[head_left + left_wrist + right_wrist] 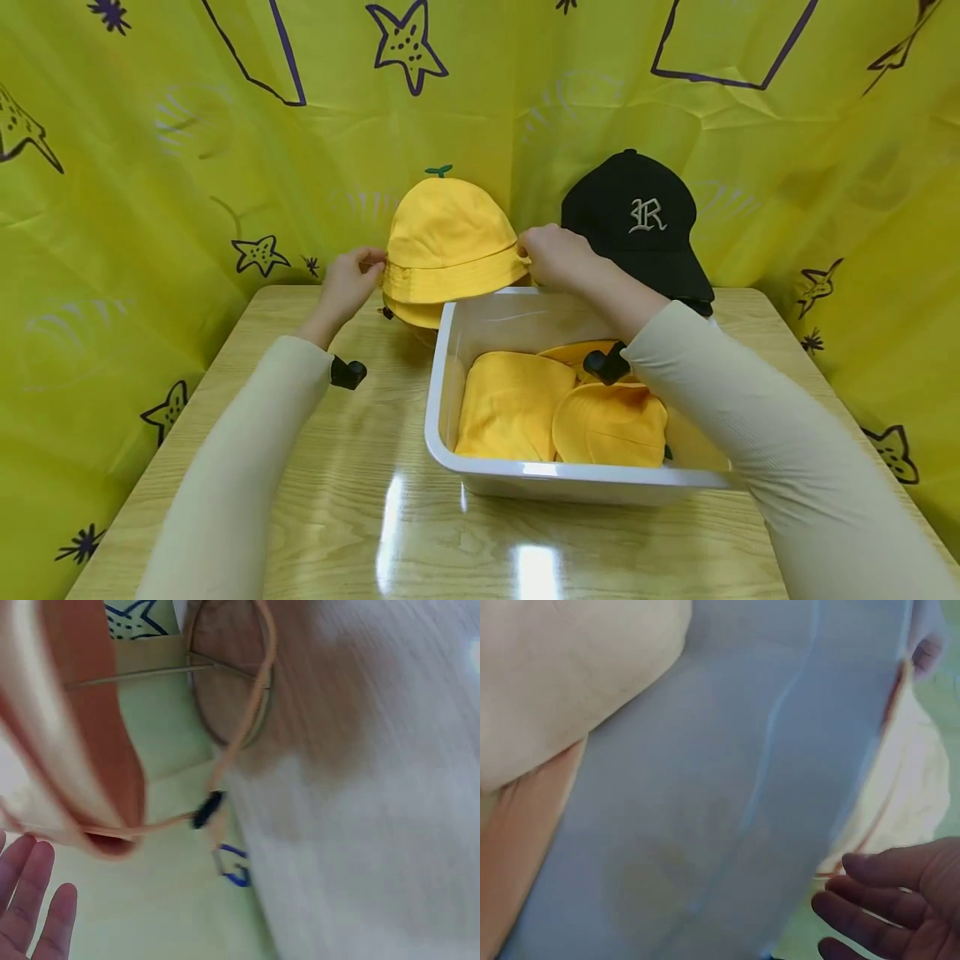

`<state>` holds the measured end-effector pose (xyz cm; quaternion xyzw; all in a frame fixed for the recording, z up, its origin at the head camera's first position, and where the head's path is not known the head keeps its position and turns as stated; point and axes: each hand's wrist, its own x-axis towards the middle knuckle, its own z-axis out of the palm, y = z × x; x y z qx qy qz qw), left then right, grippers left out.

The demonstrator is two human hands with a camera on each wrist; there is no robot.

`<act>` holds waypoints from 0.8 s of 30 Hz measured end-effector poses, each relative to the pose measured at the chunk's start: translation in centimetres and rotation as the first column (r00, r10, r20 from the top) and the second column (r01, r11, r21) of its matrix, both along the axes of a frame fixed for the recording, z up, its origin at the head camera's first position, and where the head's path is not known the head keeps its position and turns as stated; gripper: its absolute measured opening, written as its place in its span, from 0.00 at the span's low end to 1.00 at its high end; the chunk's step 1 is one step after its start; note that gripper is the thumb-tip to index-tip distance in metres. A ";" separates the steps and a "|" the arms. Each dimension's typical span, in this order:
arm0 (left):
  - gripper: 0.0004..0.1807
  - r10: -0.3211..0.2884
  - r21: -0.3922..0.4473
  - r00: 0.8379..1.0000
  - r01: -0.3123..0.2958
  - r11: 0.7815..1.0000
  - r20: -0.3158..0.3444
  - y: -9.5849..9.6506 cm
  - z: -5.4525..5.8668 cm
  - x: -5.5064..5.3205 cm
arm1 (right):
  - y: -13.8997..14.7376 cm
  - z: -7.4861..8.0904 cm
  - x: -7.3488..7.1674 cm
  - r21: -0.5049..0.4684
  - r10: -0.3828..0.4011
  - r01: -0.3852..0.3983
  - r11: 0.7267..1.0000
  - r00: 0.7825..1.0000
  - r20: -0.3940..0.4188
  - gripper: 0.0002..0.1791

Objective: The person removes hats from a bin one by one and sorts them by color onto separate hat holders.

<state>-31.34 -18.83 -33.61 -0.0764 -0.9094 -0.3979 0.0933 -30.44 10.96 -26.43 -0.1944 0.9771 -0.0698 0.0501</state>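
A yellow bucket hat (448, 233) with a green sprout on its crown sits tilted over another yellow hat (412, 313) at the table's back. My left hand (348, 283) pinches the left edge of its brim; in the left wrist view, the other fingers (31, 881) extend below the brim. At the right edge of the brim, my right hand (558, 254) pinches with thumb and fingertips, seen beside the bin wall in the right wrist view. Beneath the hats, a round wire stand (193, 705) and a cord with a black toggle (208, 810) show.
A white plastic bin (442, 400) stands before the hats, holding several yellow hats (611, 425). My right forearm crosses over it. Behind the bin is a black baseball cap (630, 208) with an embroidered R. A yellow curtain (480, 100) hangs behind the wooden table (337, 500).
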 end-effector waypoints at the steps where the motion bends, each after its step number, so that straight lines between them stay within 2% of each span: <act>1: 0.16 -0.015 -0.018 1.000 0.015 1.000 -0.007 0.2 0.6 0.2 | 0.1 0.3 0.2 0.008 0.010 -0.010 1.000 1.000 0.012 0.10; 5: 0.16 -0.086 -0.090 0.996 0.086 0.992 0.007 1.3 3.3 1.0 | 0.6 1.5 1.1 0.016 0.051 -0.052 0.999 0.998 0.040 0.16; 9: 0.17 -0.189 -0.146 0.980 0.197 0.969 0.070 2.5 6.0 2.3 | 1.1 2.4 2.7 0.010 0.096 -0.096 0.995 0.995 0.015 0.05; 11: 0.18 -0.246 -0.197 0.966 0.258 0.946 0.086 3.3 7.2 3.1 | 1.6 2.8 3.8 0.014 0.114 -0.114 0.993 0.993 -0.006 0.06; 13: 0.17 -0.304 -0.249 0.948 0.317 0.915 0.091 4.1 8.3 4.0 | 2.1 3.1 5.1 0.027 0.131 -0.130 0.991 0.991 -0.021 0.11; 15: 0.17 -0.347 -0.302 0.934 0.357 0.884 0.091 5.0 9.4 5.0 | 2.6 3.5 6.3 0.044 0.145 -0.144 0.989 0.989 -0.036 0.11; 20: 0.15 -0.415 -0.372 0.903 0.426 0.824 0.115 6.9 11.3 6.8 | 3.7 4.5 8.9 0.069 0.174 -0.169 0.983 0.982 -0.074 0.04; 24: 0.15 -0.461 -0.421 0.878 0.470 0.776 0.131 8.3 12.3 7.5 | 4.7 5.2 10.4 0.054 0.182 -0.178 0.983 0.978 -0.099 0.11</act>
